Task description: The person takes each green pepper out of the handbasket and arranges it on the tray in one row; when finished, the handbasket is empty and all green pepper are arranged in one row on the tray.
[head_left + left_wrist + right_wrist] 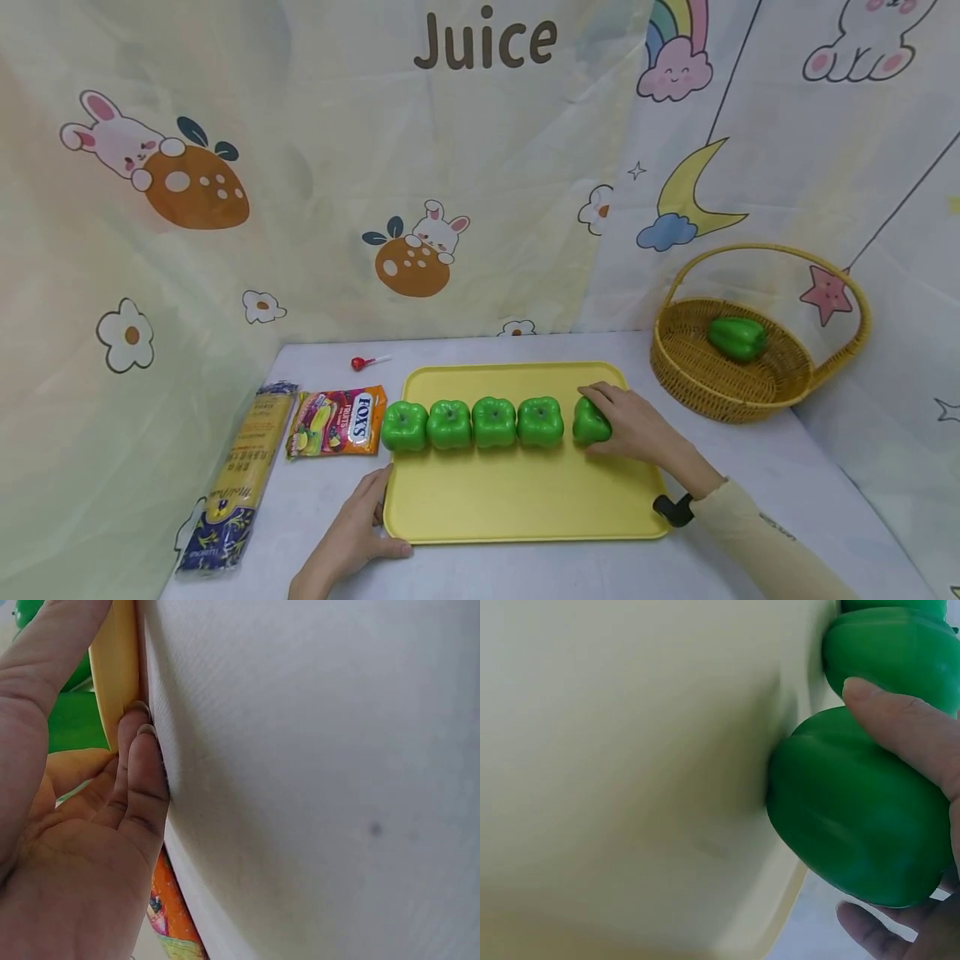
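Note:
My right hand (626, 421) grips a green bell pepper (589, 423) on the right part of the yellow tray (525, 500). In the right wrist view the thumb lies over the top of this pepper (855, 802), with fingers behind it. To its left, several more green bell peppers (495, 422) stand side by side in a row, the leftmost at the tray's left rim. My left hand (352, 529) rests at the tray's near left corner. Its fingertips touch the side of the tray (116, 667) in the left wrist view, and its thumb lies along the front edge.
At the back right stands a wicker basket (697, 392) holding another green pepper (737, 338). Left of the tray lie a FOX'S candy bag (337, 422) and a long pasta packet (240, 475). A red lollipop (360, 363) lies behind them. Printed cloth (315, 167) hangs around the table.

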Motion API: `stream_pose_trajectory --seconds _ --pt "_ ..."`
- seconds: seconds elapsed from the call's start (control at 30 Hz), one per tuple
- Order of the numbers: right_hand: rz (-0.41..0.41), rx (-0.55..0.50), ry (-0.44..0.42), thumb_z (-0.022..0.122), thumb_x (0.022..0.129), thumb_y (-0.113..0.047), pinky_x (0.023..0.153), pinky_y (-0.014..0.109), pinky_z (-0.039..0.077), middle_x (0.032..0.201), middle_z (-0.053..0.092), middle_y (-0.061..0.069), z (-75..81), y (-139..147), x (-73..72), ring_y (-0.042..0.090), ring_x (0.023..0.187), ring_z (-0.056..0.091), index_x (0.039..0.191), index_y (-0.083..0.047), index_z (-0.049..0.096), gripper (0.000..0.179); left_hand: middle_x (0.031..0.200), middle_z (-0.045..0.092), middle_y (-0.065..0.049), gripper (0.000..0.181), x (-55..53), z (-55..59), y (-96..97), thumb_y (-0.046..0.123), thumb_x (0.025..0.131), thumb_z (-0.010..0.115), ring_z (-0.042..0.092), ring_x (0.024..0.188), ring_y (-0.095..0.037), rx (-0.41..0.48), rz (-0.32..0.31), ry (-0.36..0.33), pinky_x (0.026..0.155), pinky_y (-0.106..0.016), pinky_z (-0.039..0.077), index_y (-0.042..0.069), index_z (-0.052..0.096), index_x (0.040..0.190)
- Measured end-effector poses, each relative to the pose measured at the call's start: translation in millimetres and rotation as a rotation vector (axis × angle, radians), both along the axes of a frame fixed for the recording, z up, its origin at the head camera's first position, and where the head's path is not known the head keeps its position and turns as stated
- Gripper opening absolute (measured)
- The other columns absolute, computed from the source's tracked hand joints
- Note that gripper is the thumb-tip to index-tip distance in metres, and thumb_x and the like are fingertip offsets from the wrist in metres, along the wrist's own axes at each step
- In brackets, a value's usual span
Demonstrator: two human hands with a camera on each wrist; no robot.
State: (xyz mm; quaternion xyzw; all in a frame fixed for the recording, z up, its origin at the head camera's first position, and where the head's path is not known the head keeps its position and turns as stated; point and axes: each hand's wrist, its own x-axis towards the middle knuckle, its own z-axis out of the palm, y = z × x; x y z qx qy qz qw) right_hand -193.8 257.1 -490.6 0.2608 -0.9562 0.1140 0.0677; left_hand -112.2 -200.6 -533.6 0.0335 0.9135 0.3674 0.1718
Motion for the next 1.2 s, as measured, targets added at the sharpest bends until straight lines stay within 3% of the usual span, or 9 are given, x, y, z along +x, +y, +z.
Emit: stream_pose_trajectory --seconds 0.3,0.57,0.87,1.2 --pt "-0.011 -0.062 -0.086 0.092 0.069 -0.034 0.086 0.047 0.055 0.135 0.056 0.014 -0.5 -3.7 -0.8 0.028 0.107 0.063 0.147 -0.005 0.043 0.096 0.155 0.040 -0.009 0.131 -1.0 -0.6 0.1 0.046 0.051 0.095 0.048 0.088 -0.013 0.000 0.008 -0.023 0.066 -0.021 0.041 0.013 0.029 0.159" --pt "-0.078 -0.145 -0.203 0.091 0.072 -0.029 0.089 0.048 0.053 0.133 0.055 0.015 -0.2 -6.9 -1.4 0.026 0.109 0.060 0.153 -0.004 0.027 0.106 0.154 0.041 -0.007 0.130 -1.1 -0.4 0.0 0.046 0.051 0.095 0.048 0.088 -0.014 -0.001 0.010 -0.022 0.067 -0.021 0.041 0.013 0.030 0.158" --pt "-0.044 -0.171 -0.196 0.091 0.072 -0.031 0.086 0.042 0.053 0.120 0.058 0.009 -3.8 -7.3 -4.4 0.020 0.102 0.060 0.140 -0.003 0.044 0.087 0.154 0.041 -0.007 0.130 -1.0 0.3 0.2 0.046 0.052 0.095 0.048 0.088 -0.013 -0.002 0.010 -0.022 0.066 -0.021 0.041 0.013 0.030 0.159" --pt "0.013 -0.167 -0.190 0.090 0.073 -0.037 0.086 0.039 0.053 0.120 0.059 0.005 -6.2 -6.5 -7.8 0.017 0.103 0.060 0.139 -0.008 0.045 0.086 0.153 0.041 -0.007 0.129 -1.9 -0.4 1.0 0.047 0.052 0.095 0.048 0.088 -0.014 -0.013 0.011 -0.029 0.066 -0.021 0.041 0.014 0.030 0.159"
